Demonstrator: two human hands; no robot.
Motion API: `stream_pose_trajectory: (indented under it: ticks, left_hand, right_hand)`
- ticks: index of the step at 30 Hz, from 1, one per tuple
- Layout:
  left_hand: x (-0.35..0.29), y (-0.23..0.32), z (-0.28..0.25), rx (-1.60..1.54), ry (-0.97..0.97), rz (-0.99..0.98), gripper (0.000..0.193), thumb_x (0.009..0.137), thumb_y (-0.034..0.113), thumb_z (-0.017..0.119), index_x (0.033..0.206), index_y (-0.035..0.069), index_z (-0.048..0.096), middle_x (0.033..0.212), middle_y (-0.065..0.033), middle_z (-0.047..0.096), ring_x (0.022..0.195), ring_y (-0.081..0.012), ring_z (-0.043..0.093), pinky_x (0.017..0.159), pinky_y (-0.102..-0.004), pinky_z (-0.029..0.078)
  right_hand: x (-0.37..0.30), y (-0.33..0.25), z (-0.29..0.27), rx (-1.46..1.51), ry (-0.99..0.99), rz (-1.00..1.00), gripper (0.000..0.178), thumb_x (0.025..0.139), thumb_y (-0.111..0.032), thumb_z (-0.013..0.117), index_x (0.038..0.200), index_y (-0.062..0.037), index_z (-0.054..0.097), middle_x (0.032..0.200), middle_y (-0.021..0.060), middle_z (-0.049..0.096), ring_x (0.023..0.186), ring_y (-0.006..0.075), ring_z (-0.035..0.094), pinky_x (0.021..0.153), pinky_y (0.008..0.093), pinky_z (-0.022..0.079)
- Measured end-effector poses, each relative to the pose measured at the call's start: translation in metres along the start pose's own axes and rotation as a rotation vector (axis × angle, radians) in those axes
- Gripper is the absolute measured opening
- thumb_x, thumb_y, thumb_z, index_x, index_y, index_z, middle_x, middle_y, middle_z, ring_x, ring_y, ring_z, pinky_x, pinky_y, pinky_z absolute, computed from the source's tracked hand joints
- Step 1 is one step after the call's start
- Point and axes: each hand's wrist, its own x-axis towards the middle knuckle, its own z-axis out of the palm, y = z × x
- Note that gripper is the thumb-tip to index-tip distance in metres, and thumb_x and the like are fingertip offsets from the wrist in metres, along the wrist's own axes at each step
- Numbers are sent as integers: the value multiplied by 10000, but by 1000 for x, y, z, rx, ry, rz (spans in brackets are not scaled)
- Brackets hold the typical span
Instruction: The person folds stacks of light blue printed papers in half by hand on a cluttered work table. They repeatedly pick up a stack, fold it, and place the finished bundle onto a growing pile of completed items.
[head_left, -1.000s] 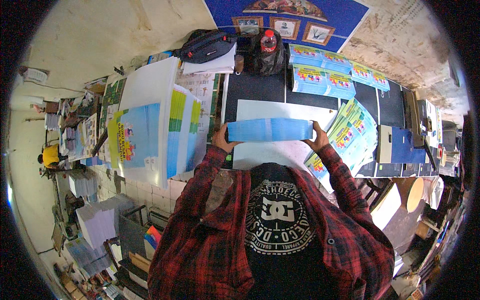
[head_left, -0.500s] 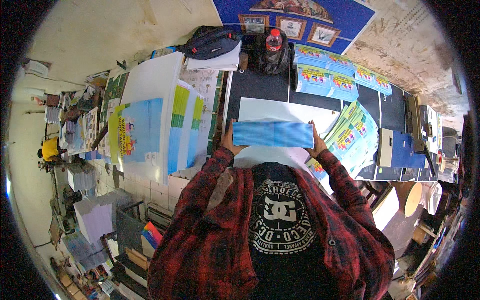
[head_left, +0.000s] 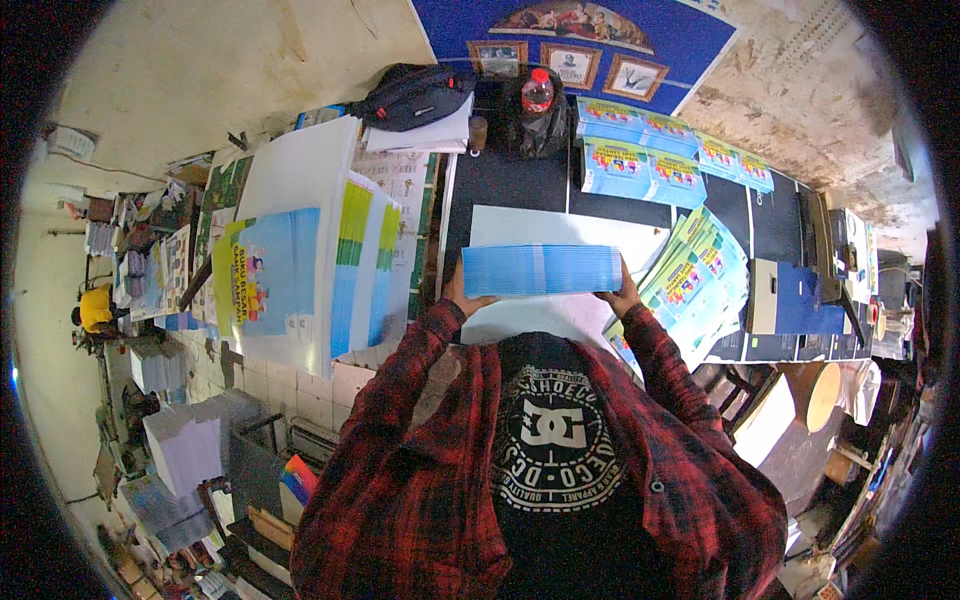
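Head view has your red-and-black plaid sleeves (head_left: 400,350) nearest, reaching forward from either side of your black T-shirt (head_left: 560,450). Your left hand (head_left: 467,290) and right hand (head_left: 620,288) are partly curled, set apart by the length of the thick rectangular stack of blue-edged paper (head_left: 540,270) they grip between them. Each cups one end, thumb along the near lower edge, probably so that inward pressure holds the loose layers square. You have its layered edges turned toward you; whether its underside touches the large white sheet (head_left: 530,222) beneath, you cannot tell from this angle.

Just beside your right hand, glossy green, blue and yellow printed covers (head_left: 705,270) lie fanned and overlapping, a spread that likely makes single pieces easier to pick up. To your left sits a broad pile of blue-and-green printed sheets with white ones (head_left: 280,270).

Farther across the black tabletop (head_left: 505,185), matching colourful booklets (head_left: 640,170) stand in neat stacks near the wall, perhaps to leave room to work. Beyond the white sheet, a red-capped clear plastic bottle (head_left: 538,92) stands in a crumpled black plastic bag (head_left: 540,137).
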Motion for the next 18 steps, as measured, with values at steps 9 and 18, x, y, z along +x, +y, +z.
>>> stream_pose_trajectory:
  ticks: [9, 18]
  left_hand:
    - [-20, 19, -3, 12, -27, -92, 1226, 670, 373, 826, 1459, 29, -47, 1326, -217, 447, 1186, -318, 505, 978, -416, 429]
    - [-34, -2, 15, -94, 6, -155, 1163, 691, 391, 806, 1471, 35, 20, 1392, -235, 355, 1261, -337, 415, 1033, -425, 369]
  right_hand:
    - [-10, 10, -7, -176, 7, -111, 979, 703, -208, 764, 1464, -43, 170, 1407, 204, 401, 1299, 281, 408, 1043, 373, 361]
    - [-18, 16, -2, -262, 28, -143, 1015, 723, -179, 769, 1477, -58, 101, 1432, 201, 364, 1309, 300, 388, 1059, 369, 338]
